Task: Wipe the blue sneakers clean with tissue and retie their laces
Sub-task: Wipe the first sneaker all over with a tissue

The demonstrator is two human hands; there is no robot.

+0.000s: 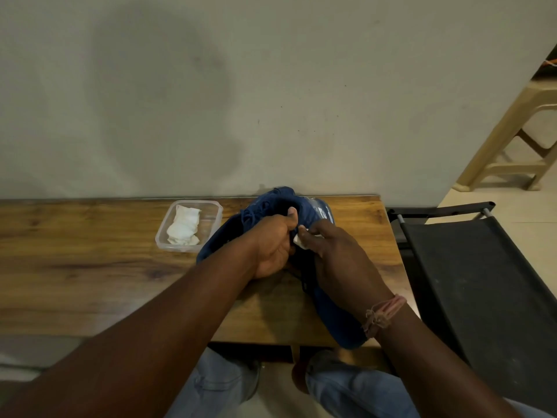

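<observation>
At frame centre, on the wood-grain table (90, 267), the left hand (272, 248) grips a blue knit sneaker (265, 203); the right hand (340, 260) pinches white tissue (299, 240) against it. Crumpled tissues (184, 226) fill a clear plastic tub (212, 206) left.

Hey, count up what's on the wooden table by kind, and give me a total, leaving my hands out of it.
Blue sneakers: 2, one held up, one lying under the right wrist
Clear plastic tub: 1
Tissue: 2, a wad in the tub and a small piece in the right hand
Total: 5
</observation>
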